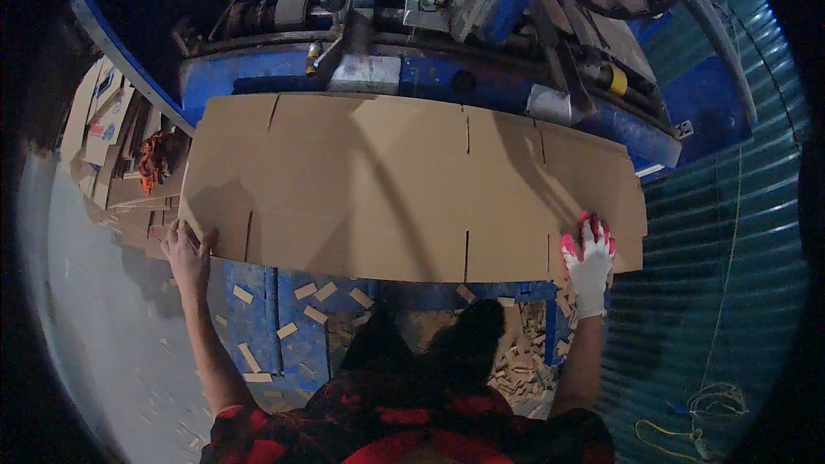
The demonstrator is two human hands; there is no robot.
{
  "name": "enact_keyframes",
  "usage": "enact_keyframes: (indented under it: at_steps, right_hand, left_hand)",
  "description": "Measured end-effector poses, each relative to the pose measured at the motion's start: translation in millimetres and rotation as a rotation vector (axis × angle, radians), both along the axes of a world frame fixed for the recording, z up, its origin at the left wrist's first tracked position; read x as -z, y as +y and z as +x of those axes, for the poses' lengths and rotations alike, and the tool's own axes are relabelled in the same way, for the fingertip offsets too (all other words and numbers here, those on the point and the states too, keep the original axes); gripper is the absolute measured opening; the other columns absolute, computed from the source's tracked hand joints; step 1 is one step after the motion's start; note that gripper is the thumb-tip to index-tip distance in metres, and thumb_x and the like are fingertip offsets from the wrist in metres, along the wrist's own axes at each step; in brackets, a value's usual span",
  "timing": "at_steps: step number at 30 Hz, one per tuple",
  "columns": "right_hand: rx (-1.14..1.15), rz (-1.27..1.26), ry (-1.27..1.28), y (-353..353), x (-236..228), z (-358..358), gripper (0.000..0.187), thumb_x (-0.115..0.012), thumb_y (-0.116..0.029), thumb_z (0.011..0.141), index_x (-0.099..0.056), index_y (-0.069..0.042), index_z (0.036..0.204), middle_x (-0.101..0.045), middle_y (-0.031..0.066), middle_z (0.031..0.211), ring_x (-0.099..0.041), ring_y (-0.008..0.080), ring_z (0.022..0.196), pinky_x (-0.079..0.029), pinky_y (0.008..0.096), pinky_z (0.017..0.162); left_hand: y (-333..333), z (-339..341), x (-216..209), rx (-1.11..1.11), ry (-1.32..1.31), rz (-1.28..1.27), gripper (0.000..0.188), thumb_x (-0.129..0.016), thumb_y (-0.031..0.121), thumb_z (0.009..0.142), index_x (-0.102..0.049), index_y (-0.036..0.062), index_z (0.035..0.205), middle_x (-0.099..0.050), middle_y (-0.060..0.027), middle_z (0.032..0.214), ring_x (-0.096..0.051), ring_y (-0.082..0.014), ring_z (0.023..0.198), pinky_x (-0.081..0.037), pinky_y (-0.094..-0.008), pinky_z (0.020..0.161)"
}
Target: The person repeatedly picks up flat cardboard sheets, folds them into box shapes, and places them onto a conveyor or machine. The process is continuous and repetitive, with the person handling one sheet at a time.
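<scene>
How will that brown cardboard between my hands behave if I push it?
The cardboard looks flat and broad, so it is probably fairly stiff. Slots cut into its long edges may let it bend there. Its stepped right edge hints at layers, which might slide apart.

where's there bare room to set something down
Free: the middle of the broad brown cardboard sheet, between the bare left hand and white-and-pink gloved right hand. Crowded: the blue platform, littered with small tan cardboard scraps.

Bare forearms (210,326) reach forward, set wide apart, the ungloved left hand (188,256) with its thumb parted from the fingers, the white-and-pink-gloved right hand (589,265) palm down, fingers slightly spread.
</scene>
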State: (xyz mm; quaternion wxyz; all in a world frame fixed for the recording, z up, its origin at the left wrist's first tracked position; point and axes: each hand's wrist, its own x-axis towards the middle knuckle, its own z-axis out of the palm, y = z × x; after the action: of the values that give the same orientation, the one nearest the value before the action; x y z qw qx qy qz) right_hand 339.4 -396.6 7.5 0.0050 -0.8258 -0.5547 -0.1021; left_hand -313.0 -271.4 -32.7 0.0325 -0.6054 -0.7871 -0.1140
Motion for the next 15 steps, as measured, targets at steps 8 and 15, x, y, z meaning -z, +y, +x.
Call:
enact_keyframes:
  at_steps: [8,15]
  right_hand:
    - [0.598,0.823,0.38,-41,43,33,0.067,-0.073,-0.026,0.08,-0.042,-0.003,0.133,-0.046,0.0149,0.133,-0.046,0.0297,0.119,-0.037,0.0455,0.098]
    - [0.505,1.052,1.179,-52,52,54,0.064,-0.07,-0.006,0.081,-0.036,0.0,0.135,-0.053,0.0104,0.122,-0.057,0.0174,0.095,-0.05,0.0309,0.075]
  left_hand:
    - [13,-28,17,-0.104,-0.031,-0.009,0.077,-0.073,0.055,0.065,-0.054,0.0016,0.118,-0.052,-0.0217,0.11,-0.046,-0.0388,0.107,-0.036,-0.0478,0.093]
    - [23,-37,-1,-0.164,0.101,0.038,0.067,-0.076,0.053,0.066,-0.058,0.0029,0.106,-0.058,-0.0152,0.094,-0.053,-0.0338,0.094,-0.042,-0.0443,0.08]
